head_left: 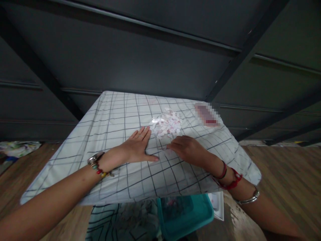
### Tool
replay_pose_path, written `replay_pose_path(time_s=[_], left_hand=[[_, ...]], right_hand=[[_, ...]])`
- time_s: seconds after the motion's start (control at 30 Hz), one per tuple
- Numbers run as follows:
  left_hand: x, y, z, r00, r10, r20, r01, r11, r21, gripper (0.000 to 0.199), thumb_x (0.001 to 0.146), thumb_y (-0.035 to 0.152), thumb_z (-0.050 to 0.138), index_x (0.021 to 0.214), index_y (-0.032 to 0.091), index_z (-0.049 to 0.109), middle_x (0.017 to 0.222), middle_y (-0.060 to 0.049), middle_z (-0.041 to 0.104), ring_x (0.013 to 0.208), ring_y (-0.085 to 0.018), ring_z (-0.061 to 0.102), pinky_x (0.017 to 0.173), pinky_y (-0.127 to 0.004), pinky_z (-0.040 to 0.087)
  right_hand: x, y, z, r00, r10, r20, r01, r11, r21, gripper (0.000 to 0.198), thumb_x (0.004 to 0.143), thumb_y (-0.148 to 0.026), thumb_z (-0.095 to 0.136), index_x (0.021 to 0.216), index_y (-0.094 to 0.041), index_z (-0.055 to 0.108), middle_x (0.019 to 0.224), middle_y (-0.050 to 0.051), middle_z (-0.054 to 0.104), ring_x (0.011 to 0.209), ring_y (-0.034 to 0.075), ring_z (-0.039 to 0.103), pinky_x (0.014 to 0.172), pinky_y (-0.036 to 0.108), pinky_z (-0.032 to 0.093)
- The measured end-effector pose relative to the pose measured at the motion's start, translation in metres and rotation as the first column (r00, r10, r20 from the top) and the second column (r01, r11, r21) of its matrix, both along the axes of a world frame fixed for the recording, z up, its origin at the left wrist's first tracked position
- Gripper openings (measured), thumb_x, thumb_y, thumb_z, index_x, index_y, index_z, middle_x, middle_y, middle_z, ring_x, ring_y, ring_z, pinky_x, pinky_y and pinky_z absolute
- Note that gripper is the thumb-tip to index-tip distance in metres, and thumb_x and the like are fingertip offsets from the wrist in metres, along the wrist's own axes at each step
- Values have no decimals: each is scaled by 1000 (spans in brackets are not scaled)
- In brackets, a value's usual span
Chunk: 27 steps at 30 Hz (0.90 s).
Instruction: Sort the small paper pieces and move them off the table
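My left hand [137, 145] lies flat with fingers spread on the white checked cloth [110, 124] that covers the table. Close to its fingertips is a loose pile of small white and pale pink strips [167, 123]. On the near side of that pile, my right hand [184, 149] is closed low over the cloth, thumb and fingers pinched together. A small whitish strip [164, 148] shows at those fingertips; its far end is hidden by the hand. What the strips are made of, I cannot tell.
A blurred-out pinkish item [207, 114] lies at the table's back right. Below the front edge are a teal plastic basket [187, 226], a white box [220, 206] and a heap of pale scraps [140, 214]. A dark panelled wall [140, 57] stands behind the table.
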<state>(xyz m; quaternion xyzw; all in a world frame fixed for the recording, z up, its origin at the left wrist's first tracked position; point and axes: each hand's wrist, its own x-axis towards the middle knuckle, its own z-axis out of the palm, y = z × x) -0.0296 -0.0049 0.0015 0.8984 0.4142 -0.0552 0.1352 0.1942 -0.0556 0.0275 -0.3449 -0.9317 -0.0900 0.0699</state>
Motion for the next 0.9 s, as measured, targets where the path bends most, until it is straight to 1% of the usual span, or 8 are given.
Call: replay_pose_path(time_s=[0.07, 0.23, 0.47, 0.53, 0.6, 0.67, 0.8, 0.9], left_hand=[[0, 0, -2, 1000, -1, 0, 1, 1000, 6, 115, 63, 82, 34, 140, 3, 5, 144, -19, -3, 133, -33, -2, 106, -41, 7], [1, -1, 1, 999, 19, -39, -20, 1000, -23, 116, 62, 82, 33, 140, 2, 1, 145, -17, -6, 133, -32, -5, 107, -39, 6], [1, 1, -2, 1000, 4, -31, -4, 1000, 14, 116, 62, 81, 35, 140, 2, 1, 145, -18, -5, 133, -32, -4, 107, -40, 8], [-1, 0, -5, 1000, 7, -23, -6, 1000, 31, 114, 64, 81, 34, 140, 3, 1, 145, -17, -4, 133, -32, -3, 107, -40, 8], [-5, -2, -6, 1000, 3, -15, -2, 999, 45, 111, 66, 80, 33, 140, 4, 1, 146, -17, -3, 134, -31, -3, 107, -39, 8], [-11, -6, -5, 1000, -2, -20, 3, 999, 47, 110, 67, 79, 32, 140, 3, 1, 145, -17, -2, 134, -30, -3, 107, -39, 8], [-23, -14, -3, 999, 9, -38, -7, 999, 46, 110, 67, 79, 32, 140, 3, 2, 145, -18, -2, 134, -30, -1, 106, -39, 9], [-30, -19, -4, 999, 14, -43, -12, 999, 48, 110, 67, 79, 32, 140, 2, 1, 145, -18, -3, 134, -30, -2, 107, -39, 9]], right_hand=[[7, -1, 3, 1000, -14, -12, 14, 1000, -1, 21, 86, -12, 41, 97, -15, 59, 81, 6, 61, 75, 14, 52, 70, 28, 40], [17, -5, 3, 966, -255, 32, 254, 967, 32, 21, 83, -9, 42, 95, -12, 60, 79, 7, 61, 74, 16, 53, 64, 27, 39], [5, -22, 2, 985, -174, 19, 174, 985, -17, 20, 86, -13, 42, 97, -15, 58, 80, 5, 61, 74, 14, 53, 64, 25, 37], [4, -22, 3, 957, -289, 13, 289, 957, -12, 19, 87, -15, 40, 94, -15, 59, 78, 5, 61, 72, 14, 53, 61, 24, 36], [5, -24, 3, 906, -424, 17, 424, 906, 5, 21, 88, -16, 38, 88, -14, 59, 76, 5, 61, 70, 14, 53, 58, 24, 35], [4, -27, 2, 878, -478, 31, 477, 879, 10, 22, 88, -16, 36, 85, -14, 58, 75, 5, 60, 69, 14, 53, 57, 24, 34], [-5, -33, -1, 930, -367, 30, 368, 929, -35, 20, 88, -16, 38, 88, -15, 58, 79, 5, 60, 75, 14, 54, 60, 23, 35], [-13, -28, -2, 962, -270, -42, 268, 962, -45, 22, 89, -19, 37, 94, -15, 58, 84, 5, 61, 80, 14, 54, 65, 23, 37]])
